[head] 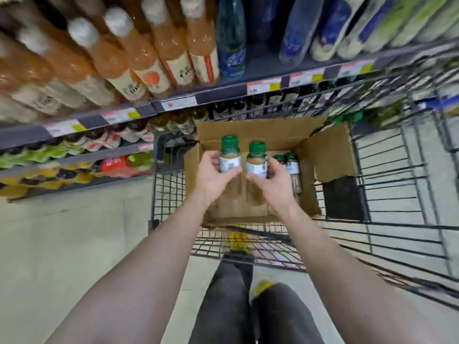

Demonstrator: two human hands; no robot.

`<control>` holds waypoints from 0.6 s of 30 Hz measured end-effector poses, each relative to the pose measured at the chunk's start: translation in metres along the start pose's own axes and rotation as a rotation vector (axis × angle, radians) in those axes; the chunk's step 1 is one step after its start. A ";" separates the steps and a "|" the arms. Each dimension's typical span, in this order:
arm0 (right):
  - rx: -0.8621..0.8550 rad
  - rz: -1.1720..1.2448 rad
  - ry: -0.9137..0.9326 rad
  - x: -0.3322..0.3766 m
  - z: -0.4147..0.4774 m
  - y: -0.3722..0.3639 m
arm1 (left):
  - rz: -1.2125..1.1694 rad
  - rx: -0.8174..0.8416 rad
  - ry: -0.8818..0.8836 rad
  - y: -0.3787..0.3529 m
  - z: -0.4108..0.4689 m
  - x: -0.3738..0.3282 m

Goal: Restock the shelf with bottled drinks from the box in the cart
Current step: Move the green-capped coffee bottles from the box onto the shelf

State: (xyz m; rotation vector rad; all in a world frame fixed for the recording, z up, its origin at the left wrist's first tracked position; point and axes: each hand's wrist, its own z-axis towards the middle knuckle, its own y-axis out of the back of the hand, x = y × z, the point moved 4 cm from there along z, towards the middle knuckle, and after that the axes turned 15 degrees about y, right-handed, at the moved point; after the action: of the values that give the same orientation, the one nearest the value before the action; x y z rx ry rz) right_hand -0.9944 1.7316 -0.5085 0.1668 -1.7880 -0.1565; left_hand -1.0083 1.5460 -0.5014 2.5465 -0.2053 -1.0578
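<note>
1. Your left hand (pixel 213 173) is wrapped around one green-capped bottle (pixel 230 155), and your right hand (pixel 273 180) grasps a second bottle (pixel 257 157). Both are upright, side by side, over the open box (pixel 330 150) in the cart (pixel 397 184).
2. Gripping at the label band, caps up, probably keeps them ready to stand straight on the shelf (pixel 223 91) ahead.
3. Two more bottles (pixel 291 167) seem to stand by the box's right wall, though blur makes the count uncertain.
4. Your next move is likely lifting both clear towards the shelf.
</note>
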 end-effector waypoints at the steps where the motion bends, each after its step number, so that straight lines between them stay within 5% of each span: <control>1: -0.003 -0.007 0.022 0.010 -0.010 0.001 | 0.001 -0.013 -0.015 0.007 -0.013 -0.001; 18: 0.117 -0.073 0.497 0.247 -0.186 -0.007 | -0.211 -0.326 -0.352 0.169 -0.282 -0.018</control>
State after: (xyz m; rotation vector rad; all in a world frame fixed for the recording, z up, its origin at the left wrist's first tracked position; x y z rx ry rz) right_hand -0.8670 1.6727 -0.2330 0.3258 -1.2963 -0.0548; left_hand -0.8201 1.4756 -0.2401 2.1129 0.1399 -1.4839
